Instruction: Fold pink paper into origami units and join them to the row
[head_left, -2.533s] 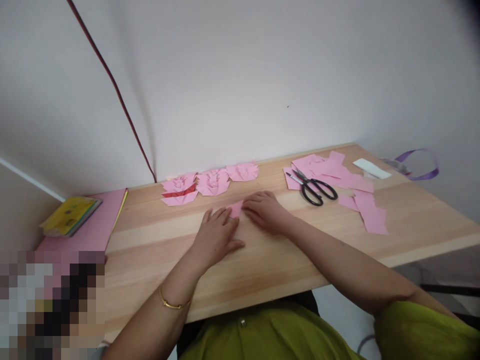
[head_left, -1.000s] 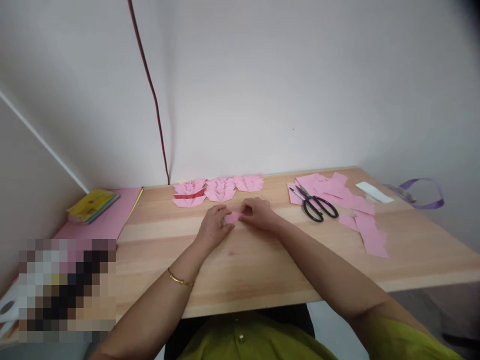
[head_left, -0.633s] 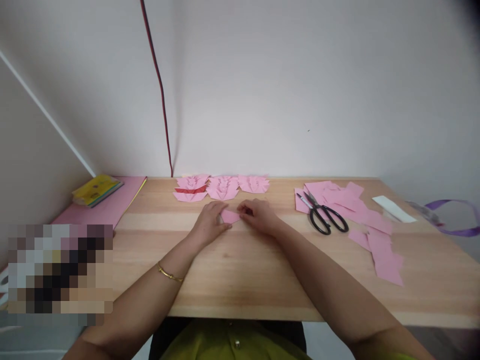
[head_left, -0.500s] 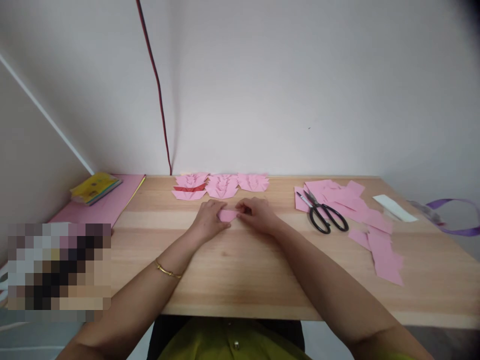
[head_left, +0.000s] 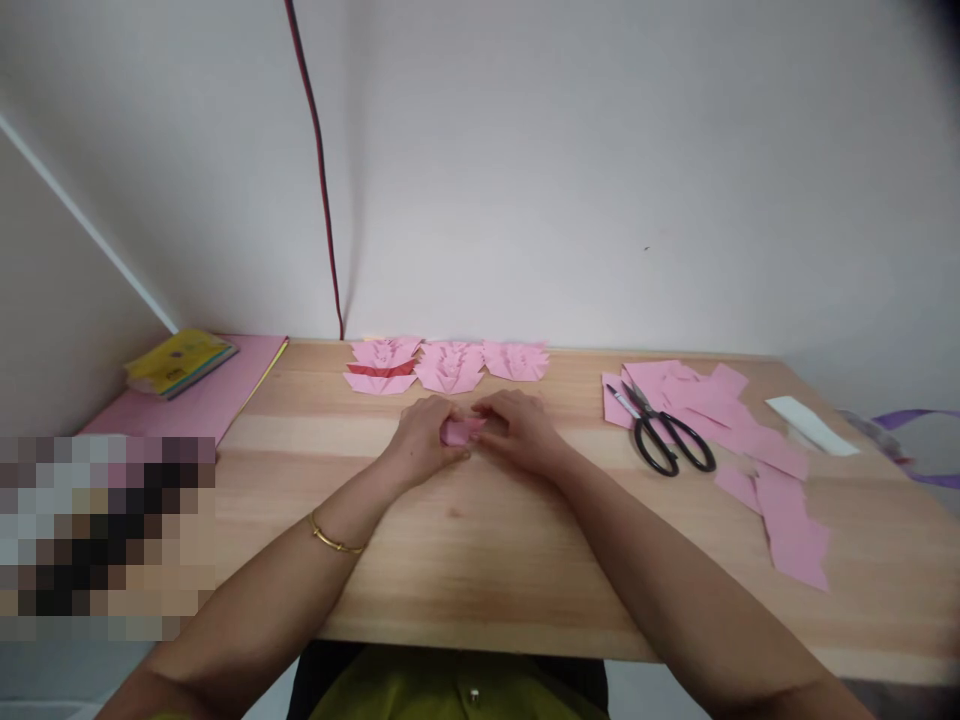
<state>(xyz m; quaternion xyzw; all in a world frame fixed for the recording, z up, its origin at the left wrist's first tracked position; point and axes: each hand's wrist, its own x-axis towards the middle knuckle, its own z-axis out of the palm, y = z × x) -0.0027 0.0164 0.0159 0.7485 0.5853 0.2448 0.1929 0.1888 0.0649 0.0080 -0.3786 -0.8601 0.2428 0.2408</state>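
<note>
Between my hands, low over the middle of the table, is a small folded piece of pink paper (head_left: 458,432). My left hand (head_left: 427,440) is closed on its left side, fingers behind and thumb in front. At its right edge, my right hand (head_left: 517,430) has its fingers curled in a pinch on the paper. The fingers partly hide the paper, so its full shape does not show. Just beyond my hands lie several folded pink paper pieces (head_left: 452,368) in rows, with a red strip (head_left: 381,370) across the left group.
Black-handled scissors (head_left: 671,440) and a pen (head_left: 622,398) lie on pink paper scraps (head_left: 787,520) to the right, near a white strip (head_left: 810,427). A yellow packet (head_left: 180,362) rests on a pink sheet (head_left: 259,365) at left. A dark red cord (head_left: 322,180) hangs along the wall.
The view has shifted slightly. The right edge of the pink paper now looks raised or bent near my right fingers, and less of the paper shows between my hands.
</note>
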